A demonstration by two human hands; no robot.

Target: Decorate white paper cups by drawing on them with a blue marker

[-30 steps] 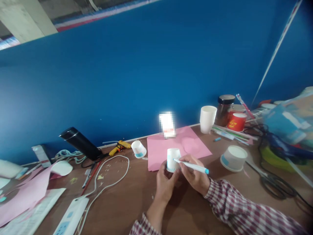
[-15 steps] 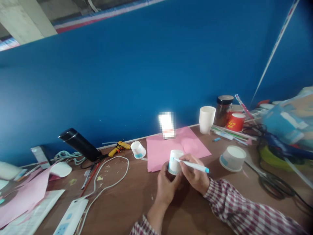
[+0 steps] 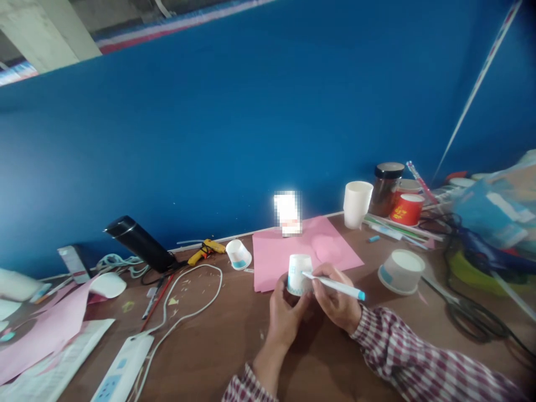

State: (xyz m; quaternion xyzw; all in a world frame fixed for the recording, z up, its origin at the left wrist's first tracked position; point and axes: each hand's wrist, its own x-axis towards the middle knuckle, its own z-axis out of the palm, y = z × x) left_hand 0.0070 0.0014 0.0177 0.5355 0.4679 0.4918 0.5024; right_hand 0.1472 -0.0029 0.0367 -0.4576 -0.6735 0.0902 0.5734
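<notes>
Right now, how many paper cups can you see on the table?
5, maybe more behind the clutter: the cup in the left hand, a tipped cup by the glue gun, a tall white cup, a red cup, an upside-down tub on the right.

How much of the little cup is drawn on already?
Blue marks already show low on the small paper cup. The left hand holds it upside down while the right hand presses the blue pen to its side. The upper part is white, its far side hidden.
</notes>
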